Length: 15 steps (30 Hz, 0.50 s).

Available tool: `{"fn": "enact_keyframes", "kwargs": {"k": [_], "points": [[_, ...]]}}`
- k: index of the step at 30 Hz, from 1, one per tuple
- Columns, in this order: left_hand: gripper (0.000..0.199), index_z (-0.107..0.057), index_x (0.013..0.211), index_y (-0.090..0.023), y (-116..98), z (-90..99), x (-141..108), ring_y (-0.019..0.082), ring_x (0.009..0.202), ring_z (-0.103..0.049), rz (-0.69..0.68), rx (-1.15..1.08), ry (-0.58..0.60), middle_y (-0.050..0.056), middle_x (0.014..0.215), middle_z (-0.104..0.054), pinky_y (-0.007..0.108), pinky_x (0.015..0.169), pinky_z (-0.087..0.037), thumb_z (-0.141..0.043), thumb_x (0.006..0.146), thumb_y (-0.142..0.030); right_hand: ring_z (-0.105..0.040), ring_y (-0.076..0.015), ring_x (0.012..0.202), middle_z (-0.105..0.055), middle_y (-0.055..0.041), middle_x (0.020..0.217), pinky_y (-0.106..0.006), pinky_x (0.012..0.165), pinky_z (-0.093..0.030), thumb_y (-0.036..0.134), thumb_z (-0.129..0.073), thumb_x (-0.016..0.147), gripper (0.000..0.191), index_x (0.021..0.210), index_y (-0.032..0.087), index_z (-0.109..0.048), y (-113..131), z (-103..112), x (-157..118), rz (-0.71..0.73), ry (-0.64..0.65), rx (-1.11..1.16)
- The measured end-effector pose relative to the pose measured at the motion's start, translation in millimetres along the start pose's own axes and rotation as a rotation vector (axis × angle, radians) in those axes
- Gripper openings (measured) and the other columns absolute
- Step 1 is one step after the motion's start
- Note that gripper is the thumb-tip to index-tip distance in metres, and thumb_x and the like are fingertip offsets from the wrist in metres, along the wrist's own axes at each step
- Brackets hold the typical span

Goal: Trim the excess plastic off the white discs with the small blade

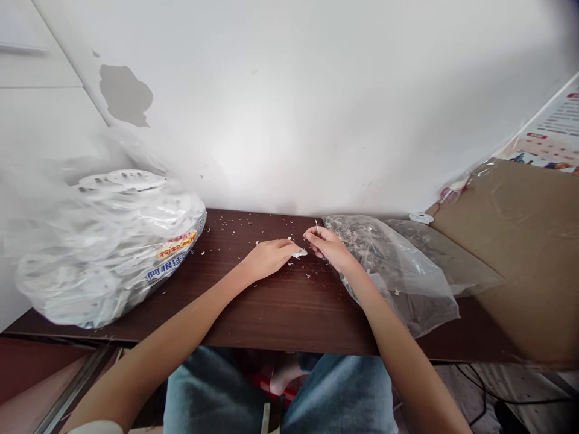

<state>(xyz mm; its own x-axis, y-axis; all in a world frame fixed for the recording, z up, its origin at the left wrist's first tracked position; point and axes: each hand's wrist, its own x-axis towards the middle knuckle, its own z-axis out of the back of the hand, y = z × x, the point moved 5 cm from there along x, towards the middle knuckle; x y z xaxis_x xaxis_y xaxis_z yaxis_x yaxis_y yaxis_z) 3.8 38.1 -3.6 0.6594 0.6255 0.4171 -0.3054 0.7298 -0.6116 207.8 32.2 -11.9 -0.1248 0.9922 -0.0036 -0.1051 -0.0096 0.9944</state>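
Note:
My left hand point(269, 259) rests on the dark wooden table point(289, 319), its fingertips over a small white piece point(298, 254), which it seems to hold. My right hand point(326, 247) pinches a thin pale pointed stick point(316, 226), its tip close to the white piece. Small white flecks point(244, 226) are scattered over the tabletop around both hands. A clear plastic bag of grey and white scraps point(393, 271) lies against my right wrist. Further left, a large clear bag of white perforated discs point(113, 253) sits apart from my hands.
A sheet of brown cardboard point(497, 241) under clear plastic lies at the right, with a small white disc point(421, 217) near the wall. A white wall point(294, 108) with peeling paint stands behind the table. My jeans point(339, 392) show below the table edge.

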Motion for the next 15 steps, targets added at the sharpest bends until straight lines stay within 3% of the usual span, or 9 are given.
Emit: {"fn": "enact_keyframes", "kwargs": {"k": [3, 6, 9, 15], "points": [[0.021, -0.078, 0.107, -0.029, 0.2, -0.2, -0.2, 0.024, 0.112, -0.073, -0.05, 0.03, 0.022, 0.007, 0.13, -0.074, 0.033, 0.099, -0.055, -0.062, 0.095, -0.02, -0.044, -0.0108, 0.063, -0.052, 0.004, 0.076, -0.023, 0.055, -0.036, 0.059, -0.069, 0.093, 0.039, 0.102, 0.022, -0.063, -5.3, -0.5, -0.4, -0.016, 0.083, -0.136], [0.015, -0.078, 0.102, -0.028, 2.1, 3.4, -0.9, 0.025, 0.113, -0.074, -0.052, -0.022, -0.044, 0.007, 0.133, -0.074, 0.035, 0.102, -0.055, -0.069, 0.092, -0.022, -0.044, -0.0113, 0.063, -0.053, 0.0041, 0.075, -0.023, 0.055, -0.035, 0.06, -0.065, 0.096, 0.039, 0.102, 0.022, -0.064, -9.1, -3.4, -0.1, -0.003, 0.148, -0.228], [0.012, -0.078, 0.101, -0.029, 2.2, 5.2, -1.4, 0.025, 0.112, -0.074, -0.045, -0.042, -0.054, 0.006, 0.127, -0.076, 0.034, 0.099, -0.056, -0.071, 0.092, -0.026, -0.045, -0.0118, 0.064, -0.053, 0.0042, 0.076, -0.024, 0.057, -0.035, 0.06, -0.062, 0.098, 0.039, 0.104, 0.022, -0.064, -9.0, -6.4, -0.3, 0.032, 0.177, -0.291], [0.012, -0.078, 0.096, -0.031, -2.5, 6.4, -0.1, 0.022, 0.094, -0.074, -0.012, -0.007, 0.048, 0.003, 0.111, -0.078, 0.027, 0.085, -0.053, -0.066, 0.097, -0.032, -0.052, -0.0139, 0.073, -0.059, 0.0018, 0.086, -0.026, 0.069, -0.041, 0.055, -0.058, 0.102, 0.034, 0.102, 0.021, -0.065, 1.4, -10.0, -4.7, 0.088, 0.167, -0.397]]}}
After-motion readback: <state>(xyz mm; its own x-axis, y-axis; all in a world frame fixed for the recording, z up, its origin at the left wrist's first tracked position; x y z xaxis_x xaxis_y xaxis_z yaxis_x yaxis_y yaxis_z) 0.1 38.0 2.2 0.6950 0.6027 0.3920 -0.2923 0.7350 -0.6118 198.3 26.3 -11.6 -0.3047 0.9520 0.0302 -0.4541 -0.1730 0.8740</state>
